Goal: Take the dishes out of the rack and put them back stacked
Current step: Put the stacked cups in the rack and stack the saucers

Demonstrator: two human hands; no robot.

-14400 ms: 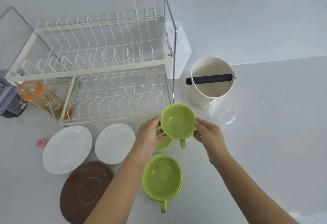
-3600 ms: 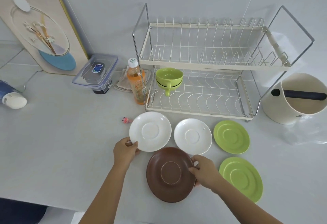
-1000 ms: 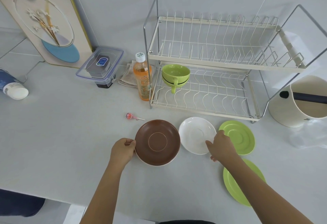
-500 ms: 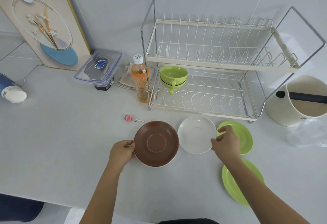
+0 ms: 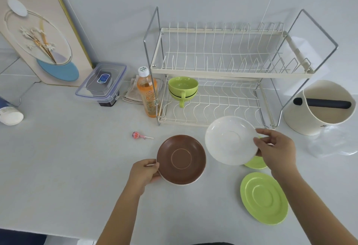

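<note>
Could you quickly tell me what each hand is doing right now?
Left hand: grips the brown saucer.
Right hand: holds the white saucer.

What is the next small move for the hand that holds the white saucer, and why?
Probably carry the white saucer leftward and set it on the brown saucer. The right hand holds it lifted and tilted off the table, while the left hand steadies the brown saucer's rim, as if ready to stack.

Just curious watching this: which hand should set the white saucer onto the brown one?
Right hand: it already grips the lifted white saucer, beside the brown saucer that the left hand holds.
</note>
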